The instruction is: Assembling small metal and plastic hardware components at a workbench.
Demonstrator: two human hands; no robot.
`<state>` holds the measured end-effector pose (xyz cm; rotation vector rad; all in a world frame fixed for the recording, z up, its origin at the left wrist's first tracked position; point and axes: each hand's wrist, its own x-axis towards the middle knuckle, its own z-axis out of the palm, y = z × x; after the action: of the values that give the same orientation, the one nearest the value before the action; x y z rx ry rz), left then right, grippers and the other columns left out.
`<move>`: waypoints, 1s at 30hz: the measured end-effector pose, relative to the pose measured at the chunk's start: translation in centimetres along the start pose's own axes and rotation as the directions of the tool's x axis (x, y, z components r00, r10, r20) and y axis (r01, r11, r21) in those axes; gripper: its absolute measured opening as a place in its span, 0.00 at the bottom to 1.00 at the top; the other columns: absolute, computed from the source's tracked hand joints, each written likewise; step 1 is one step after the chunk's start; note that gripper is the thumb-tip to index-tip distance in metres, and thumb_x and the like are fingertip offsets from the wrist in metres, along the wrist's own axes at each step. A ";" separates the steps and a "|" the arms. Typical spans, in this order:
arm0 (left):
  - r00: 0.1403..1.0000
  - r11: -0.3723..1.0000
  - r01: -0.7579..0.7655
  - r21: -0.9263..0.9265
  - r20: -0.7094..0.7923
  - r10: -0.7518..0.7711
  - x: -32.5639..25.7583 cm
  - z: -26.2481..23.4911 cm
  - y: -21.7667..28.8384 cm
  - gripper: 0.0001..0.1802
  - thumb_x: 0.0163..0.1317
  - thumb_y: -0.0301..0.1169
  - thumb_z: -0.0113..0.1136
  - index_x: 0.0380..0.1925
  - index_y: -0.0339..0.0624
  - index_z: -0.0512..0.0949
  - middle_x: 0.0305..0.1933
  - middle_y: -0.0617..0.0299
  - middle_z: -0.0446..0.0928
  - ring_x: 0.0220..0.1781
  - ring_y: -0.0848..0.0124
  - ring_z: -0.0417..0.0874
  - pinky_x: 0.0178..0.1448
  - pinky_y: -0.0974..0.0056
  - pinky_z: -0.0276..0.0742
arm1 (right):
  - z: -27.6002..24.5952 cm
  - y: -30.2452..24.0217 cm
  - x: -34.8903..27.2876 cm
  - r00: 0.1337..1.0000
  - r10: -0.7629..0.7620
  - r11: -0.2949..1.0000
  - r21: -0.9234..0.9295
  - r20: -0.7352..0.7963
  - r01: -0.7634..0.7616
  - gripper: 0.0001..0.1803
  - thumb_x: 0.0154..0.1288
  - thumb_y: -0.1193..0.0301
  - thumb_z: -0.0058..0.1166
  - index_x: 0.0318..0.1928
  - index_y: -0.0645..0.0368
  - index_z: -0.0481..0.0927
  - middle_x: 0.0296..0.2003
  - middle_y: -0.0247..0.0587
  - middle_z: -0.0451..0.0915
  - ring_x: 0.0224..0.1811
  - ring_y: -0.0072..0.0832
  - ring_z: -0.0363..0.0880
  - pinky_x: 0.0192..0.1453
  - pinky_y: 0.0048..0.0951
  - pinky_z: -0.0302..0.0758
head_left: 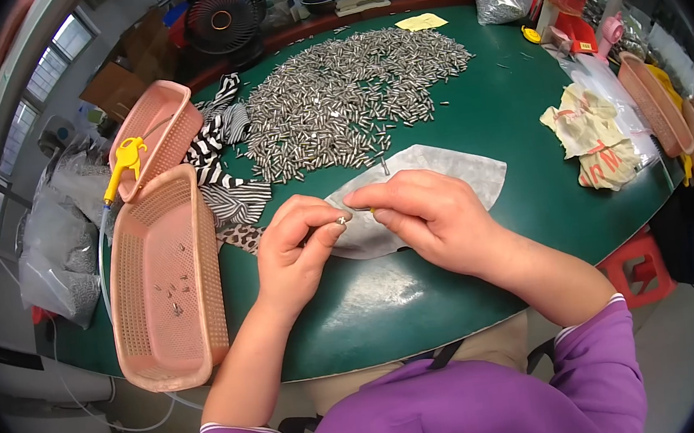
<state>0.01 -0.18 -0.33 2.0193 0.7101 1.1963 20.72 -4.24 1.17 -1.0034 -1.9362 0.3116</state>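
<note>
My left hand (295, 247) is closed in a pinch over a greyish-white sheet (474, 176), with a small shiny metal piece (341, 219) between thumb and forefinger. Close beside it, my right hand (440, 219) is also pinched. A bit of yellow shows at its fingertips, but the fingers hide most of what they grip. Beyond both hands lies a big heap of small cylindrical metal pieces (326, 100). One such piece (385, 166) stands out near the far edge of the sheet.
On the left, a long pink basket (212, 315) holds several metal pieces; behind it a second pink basket (161, 96) bears a yellow air gun (129, 159). Striped cloth (230, 191) lies beside them. Crumpled paper (596, 135) is at right, a black fan (225, 22) at the back.
</note>
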 end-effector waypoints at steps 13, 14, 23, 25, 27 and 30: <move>0.999 0.999 0.031 -0.042 -0.011 -0.032 -0.2 0.0 -0.3 0.02 0.61 0.23 0.62 0.34 0.36 0.80 0.35 0.61 0.77 0.38 0.70 0.77 0.43 0.68 0.72 | -0.1 -0.1 0.0 0.996 -0.081 0.995 0.055 0.022 0.080 0.18 0.58 0.79 0.58 0.50 0.54 0.82 0.33 0.37 0.82 0.33 0.32 0.80 0.39 0.32 0.75; 1.000 0.999 0.025 -0.027 -0.001 -0.025 -0.2 0.0 -0.2 0.03 0.61 0.23 0.62 0.34 0.36 0.80 0.34 0.61 0.77 0.38 0.69 0.77 0.43 0.68 0.72 | -0.1 -0.1 0.0 0.996 -0.082 0.995 0.055 0.022 0.081 0.18 0.58 0.79 0.58 0.50 0.54 0.82 0.33 0.37 0.82 0.33 0.32 0.80 0.39 0.32 0.75; 0.995 0.994 -0.059 0.095 0.083 0.052 0.2 -0.2 0.5 0.04 0.61 0.21 0.60 0.36 0.35 0.79 0.33 0.59 0.77 0.36 0.66 0.77 0.41 0.66 0.73 | -0.7 -0.5 -0.1 0.992 -0.120 0.987 -0.102 0.047 0.124 0.20 0.54 0.78 0.60 0.50 0.49 0.83 0.30 0.35 0.79 0.33 0.33 0.79 0.36 0.32 0.76; 0.992 0.987 -0.089 0.133 0.098 0.076 0.3 -0.4 0.7 0.04 0.60 0.20 0.59 0.36 0.36 0.79 0.33 0.58 0.77 0.36 0.64 0.77 0.41 0.65 0.74 | -0.7 -0.6 -0.1 0.990 -0.123 0.980 -0.149 0.064 0.131 0.20 0.54 0.76 0.60 0.50 0.46 0.83 0.30 0.33 0.78 0.32 0.33 0.78 0.35 0.32 0.75; 0.986 0.972 -0.127 0.200 0.137 0.100 0.4 -0.5 0.8 0.05 0.60 0.19 0.58 0.36 0.36 0.78 0.32 0.57 0.77 0.36 0.63 0.77 0.41 0.64 0.74 | -0.9 -0.7 -0.2 0.989 -0.123 0.975 -0.178 0.080 0.136 0.20 0.54 0.76 0.60 0.49 0.46 0.83 0.30 0.33 0.78 0.32 0.33 0.78 0.35 0.32 0.75; 0.980 0.964 -0.147 0.223 0.166 0.111 0.5 -0.6 0.7 0.05 0.59 0.19 0.58 0.36 0.36 0.78 0.32 0.57 0.77 0.36 0.62 0.77 0.41 0.63 0.75 | -1.0 -0.7 -0.3 0.988 -0.117 0.966 -0.219 0.100 0.136 0.19 0.55 0.75 0.60 0.49 0.46 0.82 0.31 0.32 0.78 0.33 0.33 0.78 0.34 0.32 0.75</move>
<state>-0.24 -0.08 0.65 2.3572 0.6792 1.0561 21.23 -5.11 1.95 -1.0184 -2.1390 0.0631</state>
